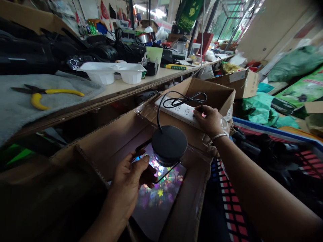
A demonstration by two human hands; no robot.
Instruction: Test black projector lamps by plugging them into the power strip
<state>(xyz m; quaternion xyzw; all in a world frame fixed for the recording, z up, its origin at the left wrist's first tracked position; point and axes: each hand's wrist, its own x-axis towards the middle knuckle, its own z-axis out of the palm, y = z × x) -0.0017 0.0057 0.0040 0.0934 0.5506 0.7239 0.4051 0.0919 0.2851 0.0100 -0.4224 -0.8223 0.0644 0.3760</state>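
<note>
- In the middle of the head view, the left hand (131, 178) holds up a round black lamp (169, 145) by its thin black wire bracket (141, 148). The fingers are curled shut around the bracket.
- Under the lamp, many little colored lights (161, 188) shine on the bottom of a big open cardboard box (106, 141).
- A black cord (176, 101) goes up from the top of the lamp and runs far and right to a white power strip (176, 111).
- The power strip lies on the flap of a smaller cardboard box (214, 94), just past the lamp.
- The right hand (209, 119) rests on the right end of the power strip. Its fingers are bent down and press where the cord's plug is. I cannot tell if it grips the plug. A small red glow shows under the fingers.
- A silver bracelet (219, 136) sits on the right wrist.
- On the far left, yellow-handled pliers (45, 95) lie on a gray cloth (15, 111) on a long wooden bench (131, 85).
- Two white bowls (113, 72) and a green cup (154, 55) stand farther along the bench.
</note>
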